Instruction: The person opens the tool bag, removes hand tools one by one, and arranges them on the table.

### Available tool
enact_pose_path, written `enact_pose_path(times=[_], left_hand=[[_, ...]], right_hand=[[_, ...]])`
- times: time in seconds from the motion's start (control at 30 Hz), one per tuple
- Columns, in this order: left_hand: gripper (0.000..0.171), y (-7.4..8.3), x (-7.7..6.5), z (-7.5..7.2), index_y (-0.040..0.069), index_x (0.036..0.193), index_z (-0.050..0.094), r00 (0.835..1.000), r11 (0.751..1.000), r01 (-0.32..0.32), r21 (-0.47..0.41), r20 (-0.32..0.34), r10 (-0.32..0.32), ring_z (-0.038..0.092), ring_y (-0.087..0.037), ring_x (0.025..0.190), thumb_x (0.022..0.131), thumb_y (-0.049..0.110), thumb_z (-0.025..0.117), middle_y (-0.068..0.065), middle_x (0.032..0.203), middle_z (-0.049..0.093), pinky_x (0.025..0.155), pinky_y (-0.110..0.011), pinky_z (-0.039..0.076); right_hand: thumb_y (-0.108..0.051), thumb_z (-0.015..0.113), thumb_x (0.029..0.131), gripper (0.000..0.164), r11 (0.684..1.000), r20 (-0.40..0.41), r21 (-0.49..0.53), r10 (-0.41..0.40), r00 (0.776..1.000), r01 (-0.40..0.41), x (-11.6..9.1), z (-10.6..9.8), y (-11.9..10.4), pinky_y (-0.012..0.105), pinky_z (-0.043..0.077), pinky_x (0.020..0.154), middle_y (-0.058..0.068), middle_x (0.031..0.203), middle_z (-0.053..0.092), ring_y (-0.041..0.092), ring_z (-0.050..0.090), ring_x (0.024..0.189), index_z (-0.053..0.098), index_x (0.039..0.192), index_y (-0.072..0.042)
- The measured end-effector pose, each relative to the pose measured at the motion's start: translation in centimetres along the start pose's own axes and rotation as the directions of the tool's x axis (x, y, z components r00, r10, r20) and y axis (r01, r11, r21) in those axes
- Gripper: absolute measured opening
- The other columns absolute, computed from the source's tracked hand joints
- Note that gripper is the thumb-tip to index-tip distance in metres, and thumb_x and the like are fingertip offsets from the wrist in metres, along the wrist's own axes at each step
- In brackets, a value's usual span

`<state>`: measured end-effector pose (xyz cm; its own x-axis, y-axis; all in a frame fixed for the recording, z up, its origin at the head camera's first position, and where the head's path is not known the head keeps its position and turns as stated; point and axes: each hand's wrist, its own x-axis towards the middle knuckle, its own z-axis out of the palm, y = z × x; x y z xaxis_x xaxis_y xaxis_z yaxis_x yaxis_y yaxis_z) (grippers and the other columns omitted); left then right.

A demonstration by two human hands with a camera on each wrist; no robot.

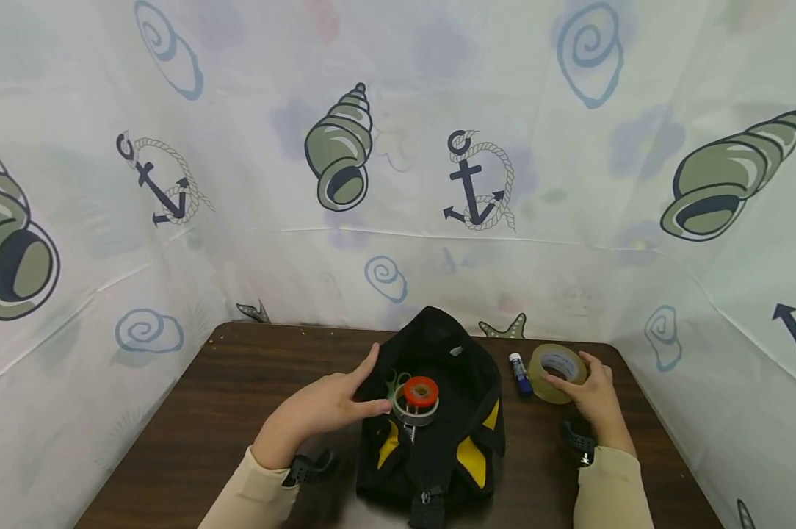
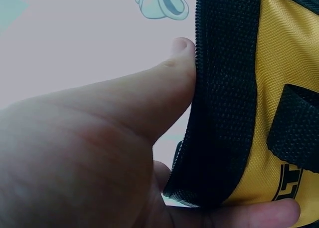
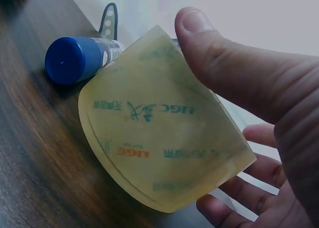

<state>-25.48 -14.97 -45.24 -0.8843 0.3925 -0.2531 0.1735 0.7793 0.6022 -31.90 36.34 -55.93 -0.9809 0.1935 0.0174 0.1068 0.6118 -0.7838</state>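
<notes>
A black bag with yellow panels stands on the table with its top open. My left hand touches its left rim, thumb and fingers spread; in the left wrist view the thumb lies against the zipper edge and a straight finger lies along the yellow side. Inside the bag are a red-orange roll, a grey tape roll and green-handled scissors. My right hand grips a wide roll of clear yellowish tape at its right side. In the right wrist view the tape is tilted.
A blue glue stick lies just left of the tape, close to it in the right wrist view. The dark wooden table ends at a patterned white curtain behind and on both sides.
</notes>
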Motion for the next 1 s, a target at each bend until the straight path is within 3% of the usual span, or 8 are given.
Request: enact_pose_path(times=[0.1, 0.33, 0.43, 0.57, 0.77, 0.83, 0.9, 1.0], left_hand=[[0.104, 0.0, 0.0, -0.1, 0.052, 0.171, -0.004, 1.000, 1.000, -0.001, -0.005, 0.000, 0.001, 0.074, -0.027, 0.123, 0.097, 0.077, 0.064, -0.003, 0.130, 0.076, 0.110, -0.062, 0.055], [0.106, -0.5, -0.3, 0.0, 0.046, 0.174, 0.000, 1.000, 1.000, 0.001, -0.005, -0.011, -0.001, 0.067, -0.035, 0.137, 0.096, 0.079, 0.063, -0.013, 0.155, 0.064, 0.112, -0.065, 0.052], [0.106, -0.5, -0.4, 0.0, 0.044, 0.175, 0.002, 1.000, 1.000, 0.000, -0.007, -0.016, 0.000, 0.066, -0.036, 0.138, 0.096, 0.080, 0.063, -0.014, 0.157, 0.062, 0.112, -0.065, 0.051], [0.105, -0.5, -0.4, 0.2, 0.047, 0.174, 0.000, 1.000, 1.000, -0.002, -0.016, -0.005, 0.001, 0.067, -0.035, 0.137, 0.097, 0.079, 0.063, -0.012, 0.157, 0.063, 0.112, -0.065, 0.051], [0.104, -0.3, -0.2, 0.3, 0.046, 0.174, -0.001, 1.000, 1.000, -0.006, -0.005, 0.003, 0.006, 0.070, -0.033, 0.132, 0.099, 0.076, 0.063, -0.010, 0.151, 0.067, 0.111, -0.064, 0.053], [0.104, -0.3, -0.2, 0.3, 0.046, 0.174, -0.002, 1.000, 1.000, -0.009, -0.004, 0.005, 0.009, 0.070, -0.033, 0.132, 0.098, 0.077, 0.063, -0.010, 0.148, 0.069, 0.111, -0.064, 0.053], [0.104, -0.3, -0.1, 0.2, 0.049, 0.173, -0.003, 1.000, 1.000, -0.010, -0.003, 0.006, 0.010, 0.070, -0.032, 0.131, 0.098, 0.078, 0.062, -0.008, 0.145, 0.071, 0.111, -0.063, 0.053], [0.103, -0.2, 0.0, 0.2, 0.053, 0.171, -0.005, 1.000, 1.000, -0.007, 0.007, 0.002, 0.007, 0.071, -0.030, 0.130, 0.096, 0.081, 0.061, -0.007, 0.143, 0.072, 0.111, -0.062, 0.054]], right_hand=[[-0.047, 0.091, 0.090, 0.122, 1.000, 0.007, -0.004, -0.004, 1.000, 0.004, 0.2, 0.3, -0.3, 0.068, 0.030, 0.126, 0.042, 0.164, 0.024, 0.053, 0.034, 0.148, 0.017, 0.170, 0.009], [-0.047, 0.090, 0.091, 0.121, 1.000, 0.013, 0.008, -0.020, 1.000, 0.020, 0.2, 1.0, -0.7, 0.068, 0.031, 0.126, 0.040, 0.164, 0.025, 0.052, 0.035, 0.148, 0.017, 0.171, 0.007], [-0.046, 0.088, 0.093, 0.117, 0.999, -0.010, 0.007, -0.036, 0.999, 0.036, 0.0, 0.7, -1.4, 0.067, 0.034, 0.124, 0.040, 0.161, 0.028, 0.052, 0.036, 0.147, 0.019, 0.170, 0.007], [-0.043, 0.084, 0.098, 0.106, 0.995, -0.077, 0.013, -0.094, 0.993, 0.096, -1.1, -0.8, -3.9, 0.068, 0.040, 0.119, 0.039, 0.159, 0.033, 0.054, 0.039, 0.147, 0.023, 0.169, 0.006], [-0.039, 0.081, 0.101, 0.096, 0.966, -0.160, 0.042, -0.246, 0.956, 0.256, -4.2, -4.0, -9.6, 0.069, 0.041, 0.116, 0.034, 0.163, 0.037, 0.053, 0.042, 0.148, 0.026, 0.171, -0.002], [-0.037, 0.081, 0.101, 0.093, 0.954, -0.191, 0.038, -0.285, 0.940, 0.297, -5.4, -4.8, -11.2, 0.057, 0.043, 0.118, 0.030, 0.162, 0.040, 0.050, 0.045, 0.146, 0.028, 0.170, -0.005], [-0.032, 0.083, 0.100, 0.088, 0.941, -0.228, 0.030, -0.322, 0.919, 0.337, -6.6, -5.3, -12.6, 0.036, 0.044, 0.117, 0.027, 0.159, 0.045, 0.046, 0.048, 0.143, 0.033, 0.168, -0.006], [-0.025, 0.086, 0.098, 0.081, 0.916, -0.276, 0.008, -0.383, 0.882, 0.400, -8.1, -5.6, -14.4, 0.010, 0.038, 0.104, 0.022, 0.152, 0.052, 0.041, 0.053, 0.139, 0.042, 0.164, -0.008]])
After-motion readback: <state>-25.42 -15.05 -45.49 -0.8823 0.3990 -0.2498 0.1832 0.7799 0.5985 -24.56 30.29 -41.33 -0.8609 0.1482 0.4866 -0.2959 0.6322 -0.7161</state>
